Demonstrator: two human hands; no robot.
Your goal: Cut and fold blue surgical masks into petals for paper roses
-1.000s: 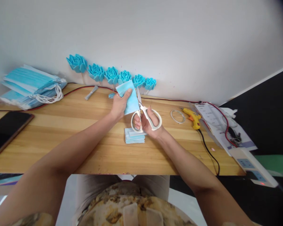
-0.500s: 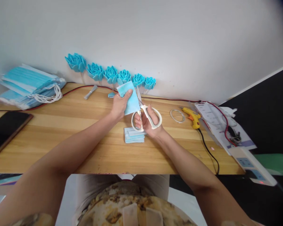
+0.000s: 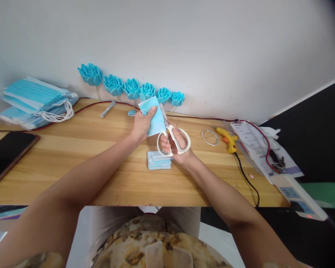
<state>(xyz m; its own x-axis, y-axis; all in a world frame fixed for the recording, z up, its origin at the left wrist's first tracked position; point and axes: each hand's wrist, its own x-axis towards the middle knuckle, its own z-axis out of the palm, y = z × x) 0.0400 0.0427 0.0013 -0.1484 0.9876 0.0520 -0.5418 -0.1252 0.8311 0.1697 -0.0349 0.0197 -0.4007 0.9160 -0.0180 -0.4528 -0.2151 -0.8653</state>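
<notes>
My left hand [image 3: 141,126] pinches a light blue piece of mask fabric [image 3: 154,116], held upright above the wooden table [image 3: 72,163]. In my right hand [image 3: 176,148] are white-handled scissors [image 3: 171,137], fingers through the loops. The blades point up along the fabric's right edge. Below both hands lies a small stack of cut blue fabric pieces [image 3: 158,160].
Several blue fabric roses [image 3: 132,88] lean on the wall at the back. A pile of blue face masks [image 3: 35,102] lies far left, a dark phone [image 3: 5,153] near the left edge. To the right are a wire ring [image 3: 210,137], a yellow glue gun [image 3: 226,138], papers and a power strip [image 3: 298,196].
The scissor handles have drawn together and the blades have closed against the fabric's right edge. My left hand and the fabric have stayed in place.
</notes>
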